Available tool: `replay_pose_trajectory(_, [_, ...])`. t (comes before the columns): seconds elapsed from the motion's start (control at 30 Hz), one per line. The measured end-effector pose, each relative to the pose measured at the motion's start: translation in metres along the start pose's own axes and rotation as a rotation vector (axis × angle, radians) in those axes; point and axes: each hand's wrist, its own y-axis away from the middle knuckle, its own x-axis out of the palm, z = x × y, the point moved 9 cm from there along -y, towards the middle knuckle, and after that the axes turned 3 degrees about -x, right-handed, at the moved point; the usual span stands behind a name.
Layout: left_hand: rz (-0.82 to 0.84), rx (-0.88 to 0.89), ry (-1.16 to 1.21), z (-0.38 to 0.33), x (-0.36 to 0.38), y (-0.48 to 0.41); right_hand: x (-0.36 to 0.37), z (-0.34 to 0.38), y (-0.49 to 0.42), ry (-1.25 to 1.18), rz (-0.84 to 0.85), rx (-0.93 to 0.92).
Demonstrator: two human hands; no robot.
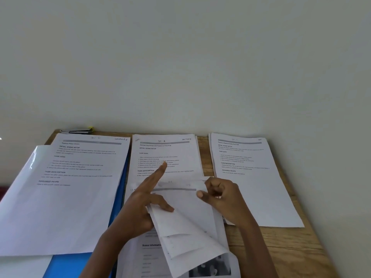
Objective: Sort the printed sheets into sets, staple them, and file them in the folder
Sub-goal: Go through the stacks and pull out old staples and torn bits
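Note:
Three sets of printed sheets lie on the wooden table: a left set [80, 177], a middle set [166, 153] and a right set [251, 177]. In front of the middle set, both hands hold a loose bundle of sheets [186, 221] that is bent and fanned. My left hand [144, 201] grips its left edge, thumb on top, index finger stretched out over the middle set. My right hand [222, 199] pinches the bundle's top right corner. A blue folder [76, 263] lies open under the left set. A black stapler [78, 131] rests at the table's far left, by the wall.
More printed pages [152, 255], one with a dark photo [212, 265], lie beneath the held bundle at the near edge. A glossy clear sleeve [26, 163] covers the folder's left part. The wall runs right behind the table [281, 241].

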Motion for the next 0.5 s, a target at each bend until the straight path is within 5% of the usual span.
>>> replay_pose_trajectory(0.2, [0.047, 0.058, -0.151, -0.003, 0.003, -0.002, 0.032, 0.013, 0.017, -0.315, 0.414, 0.093])
replay_pose_trajectory(0.27, [0.056, 0.066, -0.174, -0.002, 0.005, -0.001, 0.025, 0.002, 0.01, -0.316, 0.286, 0.159])
replay_pose_trajectory(0.37, [0.043, 0.088, -0.17, -0.001, 0.006, 0.002, -0.005, -0.016, -0.002, 0.073, -0.061, 0.155])
replay_pose_trajectory(0.5, [0.036, 0.108, -0.158, -0.002, 0.007, 0.003, -0.009, -0.03, -0.012, 0.362, -0.097, 0.178])
